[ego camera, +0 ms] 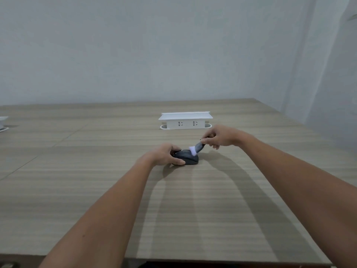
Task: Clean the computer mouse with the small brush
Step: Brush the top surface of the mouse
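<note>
Left hand (pixel 164 154) steadies mouse (pixel 188 158); right hand (pixel 220 136) brush (pixel 195 148) on it.

The computer mouse (pixel 186 157) is dark grey; the small brush (pixel 196 147) has white bristles and a grey handle. The tabletop (pixel 96 171) is pale striped woodgrain; the socket box (pixel 185 120) white.

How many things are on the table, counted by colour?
Dark grey: 1, the computer mouse
White: 2, the socket box and a cut-off object at the left edge
Grey with white bristles: 1, the small brush, held above the mouse
Total: 4
</note>
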`<action>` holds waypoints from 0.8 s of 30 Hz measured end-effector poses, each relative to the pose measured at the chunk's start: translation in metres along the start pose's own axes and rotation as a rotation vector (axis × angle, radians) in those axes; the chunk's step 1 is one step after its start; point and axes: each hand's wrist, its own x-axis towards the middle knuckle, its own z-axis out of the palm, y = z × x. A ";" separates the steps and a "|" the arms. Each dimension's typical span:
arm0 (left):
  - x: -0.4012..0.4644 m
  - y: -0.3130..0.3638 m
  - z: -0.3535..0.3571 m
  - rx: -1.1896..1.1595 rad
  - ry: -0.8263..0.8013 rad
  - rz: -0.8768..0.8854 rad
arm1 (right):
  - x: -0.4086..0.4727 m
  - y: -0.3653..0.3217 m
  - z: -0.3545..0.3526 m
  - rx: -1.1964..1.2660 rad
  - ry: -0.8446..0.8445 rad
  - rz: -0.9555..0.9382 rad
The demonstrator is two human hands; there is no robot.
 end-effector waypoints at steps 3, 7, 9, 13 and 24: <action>0.002 -0.001 0.000 0.002 0.000 0.000 | 0.003 -0.005 -0.011 -0.171 0.012 0.011; 0.003 0.000 0.000 0.005 0.000 -0.009 | 0.005 -0.012 -0.004 0.093 0.057 -0.067; 0.003 0.001 -0.001 0.006 -0.005 -0.010 | 0.007 -0.011 -0.002 0.060 0.027 -0.058; 0.004 0.002 0.000 0.021 0.000 -0.019 | 0.005 -0.009 -0.012 -0.169 0.003 -0.012; 0.004 0.003 0.003 0.039 0.020 -0.017 | 0.005 -0.021 -0.012 -0.176 0.006 -0.024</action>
